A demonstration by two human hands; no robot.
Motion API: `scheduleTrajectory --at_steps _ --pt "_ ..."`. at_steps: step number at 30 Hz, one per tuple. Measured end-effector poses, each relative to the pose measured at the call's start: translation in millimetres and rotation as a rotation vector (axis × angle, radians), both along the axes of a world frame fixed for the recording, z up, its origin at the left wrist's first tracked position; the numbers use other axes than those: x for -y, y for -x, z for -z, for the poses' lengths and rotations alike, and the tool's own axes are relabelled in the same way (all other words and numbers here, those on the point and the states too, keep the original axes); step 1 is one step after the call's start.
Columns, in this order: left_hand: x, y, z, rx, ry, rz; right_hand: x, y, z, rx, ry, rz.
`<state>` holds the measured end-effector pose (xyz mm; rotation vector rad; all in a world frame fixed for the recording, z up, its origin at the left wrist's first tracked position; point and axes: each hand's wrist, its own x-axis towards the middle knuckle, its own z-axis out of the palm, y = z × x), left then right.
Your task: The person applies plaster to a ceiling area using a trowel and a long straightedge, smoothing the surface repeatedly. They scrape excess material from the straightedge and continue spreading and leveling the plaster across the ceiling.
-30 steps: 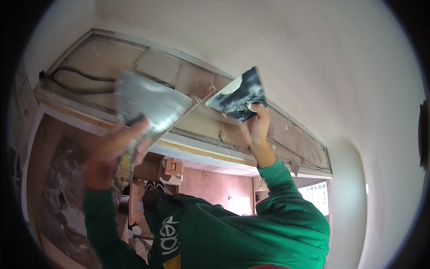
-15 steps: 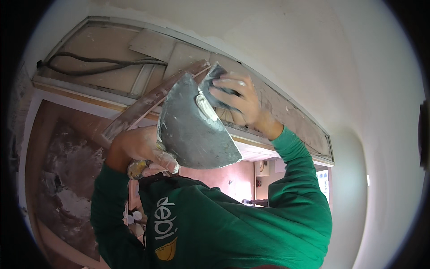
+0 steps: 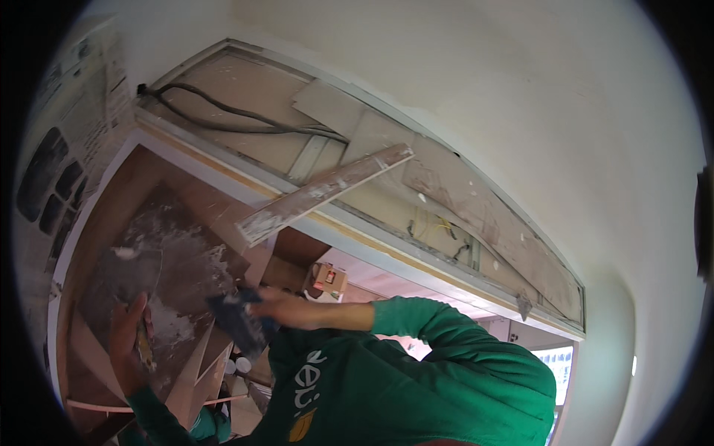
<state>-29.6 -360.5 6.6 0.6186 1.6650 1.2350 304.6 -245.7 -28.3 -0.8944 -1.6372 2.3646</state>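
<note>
Over the white-smeared brown board, the left hand grips a wide-bladed putty knife by its handle; the right hand, blurred, holds a dark scraper near the board's right edge.

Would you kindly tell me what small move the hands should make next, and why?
Probably bring the dark blade in the right hand over to the wide scraper in the left hand and gather the white dab: that dab shows at the scraper's far edge, and the two tools are held apart.
</note>
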Motion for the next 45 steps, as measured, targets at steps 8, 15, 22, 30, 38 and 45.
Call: scheduleTrajectory --at_steps 8,15,22,30,38,45 --pt "86 42 73 0.075 -0.102 -0.31 28 156 149 -0.047 0.127 -0.126" --pt "100 42 100 0.004 0.059 -0.509 11 59 84 -0.246 0.065 -0.377" --pt "125 92 160 -0.488 0.073 -0.474 -46 -101 -67 -0.192 -0.089 -0.006" --pt "-41 -76 62 -0.202 -0.38 0.095 -113 -238 -82 0.234 -0.826 1.216" --pt "-140 -181 32 -0.128 -0.493 0.251 -86 -255 -56 0.682 -1.36 0.929" --pt "-150 -219 21 -0.169 -0.562 0.038 -65 -246 -61 0.55 -1.394 0.602"
